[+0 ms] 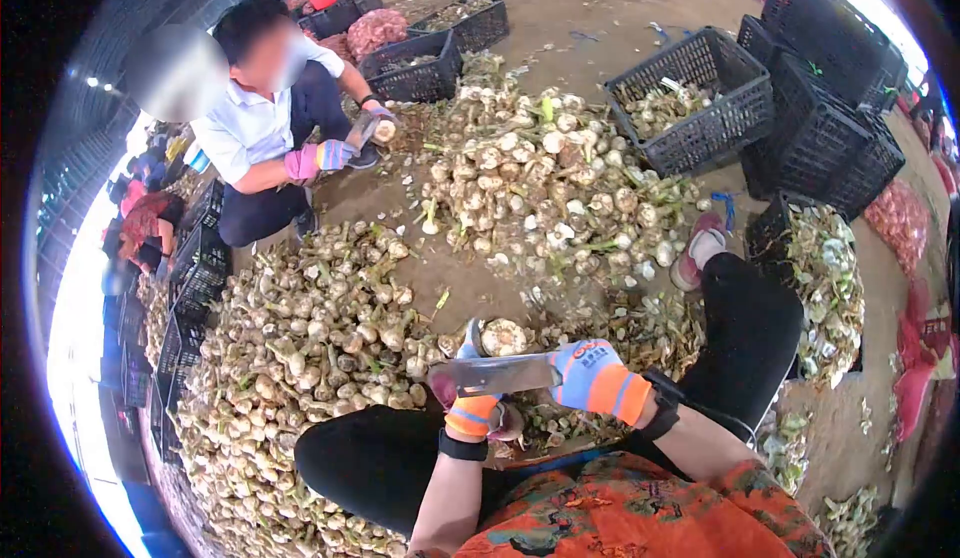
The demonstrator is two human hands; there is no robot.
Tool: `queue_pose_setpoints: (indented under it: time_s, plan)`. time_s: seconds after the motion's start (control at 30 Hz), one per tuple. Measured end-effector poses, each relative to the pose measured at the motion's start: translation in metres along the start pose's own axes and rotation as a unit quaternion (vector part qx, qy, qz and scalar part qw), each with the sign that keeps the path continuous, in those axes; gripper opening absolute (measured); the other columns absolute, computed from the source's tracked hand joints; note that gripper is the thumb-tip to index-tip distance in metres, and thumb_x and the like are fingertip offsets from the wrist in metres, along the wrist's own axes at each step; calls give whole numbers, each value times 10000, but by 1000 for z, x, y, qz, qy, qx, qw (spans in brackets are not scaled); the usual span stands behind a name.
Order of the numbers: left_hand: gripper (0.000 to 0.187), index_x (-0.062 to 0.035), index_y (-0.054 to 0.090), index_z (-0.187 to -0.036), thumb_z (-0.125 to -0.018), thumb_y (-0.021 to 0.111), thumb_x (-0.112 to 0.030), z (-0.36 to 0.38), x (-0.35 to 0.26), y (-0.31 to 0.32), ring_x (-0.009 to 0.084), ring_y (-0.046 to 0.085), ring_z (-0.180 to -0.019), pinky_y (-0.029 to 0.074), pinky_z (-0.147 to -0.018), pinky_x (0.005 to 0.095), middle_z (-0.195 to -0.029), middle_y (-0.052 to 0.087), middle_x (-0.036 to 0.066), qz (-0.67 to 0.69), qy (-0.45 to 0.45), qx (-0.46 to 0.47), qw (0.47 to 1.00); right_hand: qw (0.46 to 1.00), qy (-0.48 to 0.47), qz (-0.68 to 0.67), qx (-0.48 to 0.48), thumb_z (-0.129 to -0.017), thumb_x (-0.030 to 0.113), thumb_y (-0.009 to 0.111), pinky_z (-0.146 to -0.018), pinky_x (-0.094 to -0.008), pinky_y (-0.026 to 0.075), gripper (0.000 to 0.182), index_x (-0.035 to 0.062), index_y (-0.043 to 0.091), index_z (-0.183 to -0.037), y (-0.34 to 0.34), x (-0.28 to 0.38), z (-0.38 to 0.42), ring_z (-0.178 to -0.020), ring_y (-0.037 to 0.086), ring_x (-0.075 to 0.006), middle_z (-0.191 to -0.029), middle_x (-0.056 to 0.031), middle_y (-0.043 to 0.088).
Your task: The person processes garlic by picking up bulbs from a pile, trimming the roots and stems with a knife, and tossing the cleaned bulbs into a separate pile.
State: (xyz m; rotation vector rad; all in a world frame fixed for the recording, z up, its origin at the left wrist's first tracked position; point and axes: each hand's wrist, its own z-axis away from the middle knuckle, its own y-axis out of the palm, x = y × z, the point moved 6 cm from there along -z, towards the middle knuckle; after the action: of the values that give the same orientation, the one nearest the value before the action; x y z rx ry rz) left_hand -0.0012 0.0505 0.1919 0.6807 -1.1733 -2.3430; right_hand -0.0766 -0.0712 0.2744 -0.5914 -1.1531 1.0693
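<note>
Both my hands wear blue and orange gloves. My right hand (pixel 597 380) is closed round the handle end of a wide metal blade (pixel 505 374), which points left across my left hand. My left hand (pixel 470 398) is partly behind the blade, its fingers round a garlic bulb (pixel 503 337) whose pale cut face shows just above the blade. Whether blade and bulb touch cannot be made out. A large heap of garlic bulbs (pixel 290 358) lies to the left, and another garlic pile (pixel 560 178) lies ahead.
A person (pixel 265 118) crouches at the upper left, holding a blade and a bulb. Black crates (pixel 697 138) stand at the upper right, with more along the left. A crate heaped with scraps (pixel 825 288) is beside my right knee. Red net sacks (pixel 897 223) lie at the right.
</note>
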Motion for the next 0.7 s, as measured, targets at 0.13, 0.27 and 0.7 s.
queue_pose_setpoints:
  time_s: [0.13, 0.27, 0.7]
  plan:
    - [391, -8, 401, -1179, -847, 543, -161, 20, 1, 24, 166, 593, -821, 509, -733, 294, -959, 588, 91, -45, 44, 12, 998, 1000, -8, 10, -9, -672, 316, 560, -716, -394, 468, 335, 78, 605, -904, -8, 5, 2, -807, 601, -306, -854, -142, 625]
    - [584, -16, 444, -1152, -656, 718, -157, 33, -17, 43, 149, 586, -832, 489, -746, 290, -927, 613, 75, -537, 260, -21, 802, 1000, -7, 3, 14, -679, 307, 554, -725, -397, 463, 322, 79, 612, -898, -6, 4, -4, -820, 600, -300, -854, -137, 624]
    - [512, -20, 482, -1105, -664, 709, -146, 33, -18, 38, 139, 588, -792, 496, -698, 278, -899, 610, 67, -583, 257, 0, 770, 997, 34, -11, 73, -652, 355, 597, -741, -393, 471, 418, 70, 604, -957, 21, -13, -27, -851, 600, -307, -898, -156, 626]
